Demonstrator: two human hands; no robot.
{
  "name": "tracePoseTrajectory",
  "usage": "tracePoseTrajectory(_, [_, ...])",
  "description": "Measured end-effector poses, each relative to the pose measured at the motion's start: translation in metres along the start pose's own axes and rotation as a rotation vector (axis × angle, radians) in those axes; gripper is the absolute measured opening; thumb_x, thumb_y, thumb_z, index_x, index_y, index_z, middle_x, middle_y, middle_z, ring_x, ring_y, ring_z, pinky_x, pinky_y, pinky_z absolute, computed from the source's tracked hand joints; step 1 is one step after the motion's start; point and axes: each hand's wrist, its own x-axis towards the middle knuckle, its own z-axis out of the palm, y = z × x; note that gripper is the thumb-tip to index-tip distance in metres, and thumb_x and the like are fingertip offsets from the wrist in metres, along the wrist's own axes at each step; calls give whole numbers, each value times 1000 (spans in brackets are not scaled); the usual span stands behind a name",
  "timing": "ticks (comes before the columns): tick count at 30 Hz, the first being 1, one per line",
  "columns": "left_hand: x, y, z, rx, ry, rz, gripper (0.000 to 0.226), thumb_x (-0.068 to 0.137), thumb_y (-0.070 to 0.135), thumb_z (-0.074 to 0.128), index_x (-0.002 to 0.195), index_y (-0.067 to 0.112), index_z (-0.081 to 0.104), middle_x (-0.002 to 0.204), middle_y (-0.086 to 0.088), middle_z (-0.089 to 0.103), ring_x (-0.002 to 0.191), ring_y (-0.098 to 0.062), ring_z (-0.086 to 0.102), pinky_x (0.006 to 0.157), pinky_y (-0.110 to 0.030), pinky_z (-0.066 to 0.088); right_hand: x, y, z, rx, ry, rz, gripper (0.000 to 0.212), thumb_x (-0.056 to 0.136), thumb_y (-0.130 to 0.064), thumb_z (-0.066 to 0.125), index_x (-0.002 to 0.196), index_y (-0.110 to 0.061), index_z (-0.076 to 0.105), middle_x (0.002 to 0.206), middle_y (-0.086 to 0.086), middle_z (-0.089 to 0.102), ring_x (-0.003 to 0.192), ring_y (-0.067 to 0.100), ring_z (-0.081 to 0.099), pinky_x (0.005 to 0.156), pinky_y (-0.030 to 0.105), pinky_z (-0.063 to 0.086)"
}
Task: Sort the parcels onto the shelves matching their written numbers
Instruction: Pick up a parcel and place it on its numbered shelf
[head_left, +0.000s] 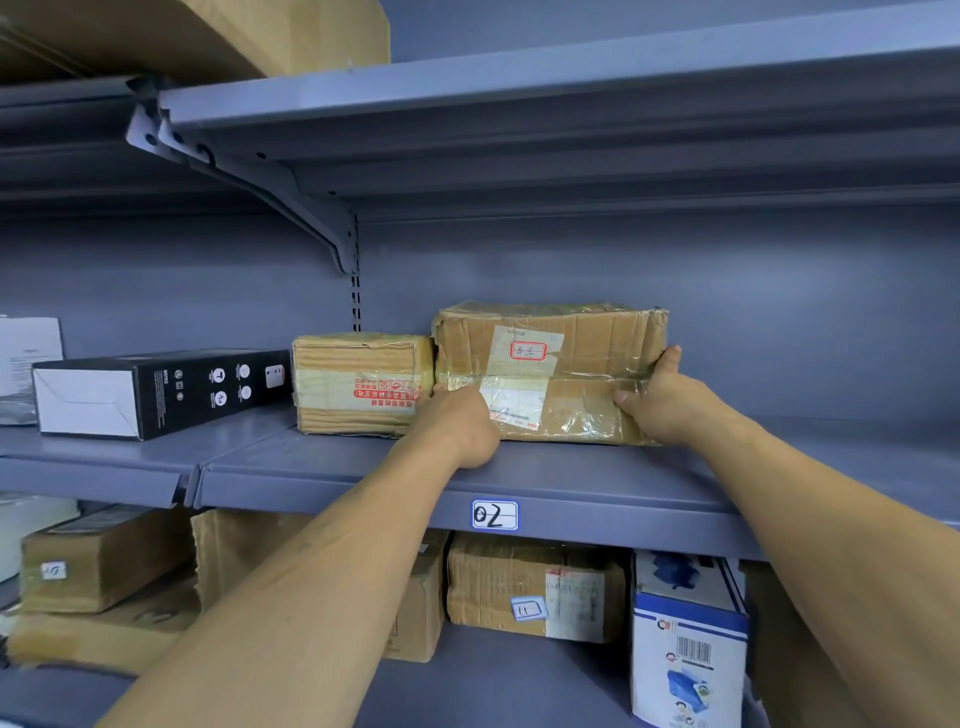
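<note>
a: where does the parcel (550, 371) sit?

b: on the grey shelf (727, 483), set back from the front lip, its left end against a smaller parcel (361, 384). a black box (156, 389) lies further left, on the next shelf section.

a: and the hands?

b: the right hand (660, 400) grips the right end, thumb on the taped front and fingers wrapped round the side. the left hand (457, 426) holds the lower left corner with its thumb on the front; its fingers are hidden, so i cannot tell how they lie.

a: room to move?

b: bare grey shelf runs on to the right of the parcel, and there is a tall gap up to the upper shelf (519, 88).

a: any writing?

b: a blue-bordered tag (494, 515) on the front edge reads "02". the parcel's white label carries a red-framed stamp, too blurred to read. red print on the smaller parcel's tape appears upside down. below, a lower parcel (535, 587) has a tag reading "11", beside a blue and white box (688, 649) with a barcode.
</note>
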Motion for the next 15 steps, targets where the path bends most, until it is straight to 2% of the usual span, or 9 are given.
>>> tracePoseTrajectory(2, [-1,-1,-2,-69,-16,-7,27,98,23,50,121,12,60,126,-12,59,110,-30,56,85,-33,46,-5,3,-2,-53,-33,-7,87,105,-37,45,155,-2,-18,150,24,43,136,40,43,106,40,36])
tracePoseTrajectory(4, [-5,-2,-3,-107,-33,-4,27,99,24,50,121,13,59,121,-8,62,104,-27,57,80,-30,45,-12,8,-4,-104,-75,-19,84,105,-34,44,157,-2,-13,151,23,42,137,39,42,106,40,36])
tracePoseTrajectory(6, [-11,-2,-2,-139,-32,11,28,99,26,49,123,14,56,118,-8,63,104,-28,58,77,-30,43,-21,13,-7,-133,-125,-46,78,104,-36,46,159,-5,0,151,18,43,137,37,43,107,39,37])
tracePoseTrajectory(7, [-15,-2,0,-153,-18,18,26,99,27,49,121,14,56,114,-10,64,102,-29,59,74,-30,42,-25,17,-8,-150,-149,-67,72,104,-38,47,158,-7,12,150,15,46,135,35,45,106,38,38])
tracePoseTrajectory(9, [-25,0,2,-181,33,10,26,98,28,51,114,9,59,109,-15,66,95,-31,60,70,-32,44,-33,22,-11,-190,-186,-104,55,102,-42,49,147,-12,40,141,8,54,127,31,51,101,36,41])
tracePoseTrajectory(11, [-38,2,3,-206,122,-13,30,99,30,53,110,5,64,114,-13,68,95,-28,59,82,-36,51,-41,28,-15,-201,-186,-123,37,101,-46,50,119,-14,58,121,7,62,110,27,56,88,33,44])
tracePoseTrajectory(13, [-52,5,5,-233,204,-15,31,99,32,52,111,9,69,115,-9,69,102,-28,62,90,-40,54,-52,32,-20,-174,-174,-133,37,101,-48,49,97,-13,59,102,6,62,94,24,57,77,33,43])
tracePoseTrajectory(15, [-70,8,7,-266,242,-6,29,99,31,52,111,14,71,109,-6,71,99,-28,64,87,-41,56,-64,36,-23,-139,-147,-154,43,100,-50,50,101,-9,64,101,10,66,92,25,60,79,36,48])
